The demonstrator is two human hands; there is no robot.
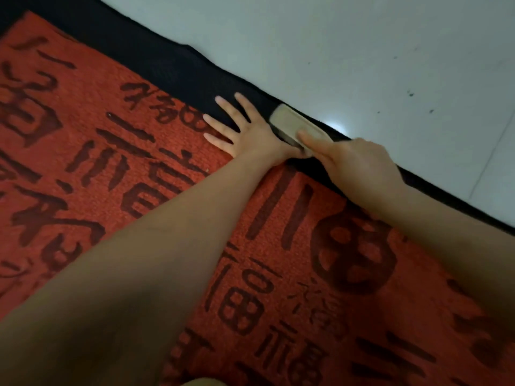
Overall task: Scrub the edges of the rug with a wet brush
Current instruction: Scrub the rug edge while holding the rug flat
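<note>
Two hands at work on one rug, seen from the head view.

Item 1, rug (111, 168): red pile with dark character-like motifs, bound by a black border (172, 65) that runs diagonally from the upper left of the frame to the right edge. It lies flat on the floor and fills the left and lower parts of the frame.

Item 2, brush (292, 123): pale, oblong, beige back facing up. It sits on the black border at the middle of the frame, just beside the rug's outer edge, its long side in line with that edge. Whether it is wet cannot be told.

Item 3, left hand (245, 132): flat, palm down, fingers straight and spread wide. It presses on the rug just left of the brush, fingertips on the black border, heel on the red pile. It carries nothing.

Item 4, right hand (359, 162): laid over the near end of the brush, forefinger stretched along its back, thumb against its side, gripping it. The other fingers are hidden behind the hand.

Item 5, floor (390, 51): pale grey tile in the upper right of the frame, with a few small dark specks, a bright reflected spot next to the brush, and one grout line at the right.
</note>
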